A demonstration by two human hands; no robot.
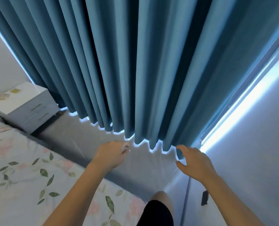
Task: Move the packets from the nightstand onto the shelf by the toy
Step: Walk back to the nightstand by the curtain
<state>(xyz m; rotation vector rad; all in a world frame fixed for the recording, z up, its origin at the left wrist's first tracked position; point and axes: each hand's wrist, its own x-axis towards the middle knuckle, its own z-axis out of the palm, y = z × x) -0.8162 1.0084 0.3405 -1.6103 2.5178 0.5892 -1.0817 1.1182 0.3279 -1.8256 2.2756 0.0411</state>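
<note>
Both my left hand and right hand hang loose and hold nothing, well short of the nightstand whose tabletop carries the packets, since I judge no pickup begun.

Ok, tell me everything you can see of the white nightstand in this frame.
The nightstand is a glossy white cabinet at far left, between the bed and the teal curtain, with a pale wall behind it. Its front shows two drawers, each with a slim bar handle. On its top lie flat packets, yellowish and pale, too blurred to count surely. It stands upright on the grey floor. Neither hand is near it.
</note>
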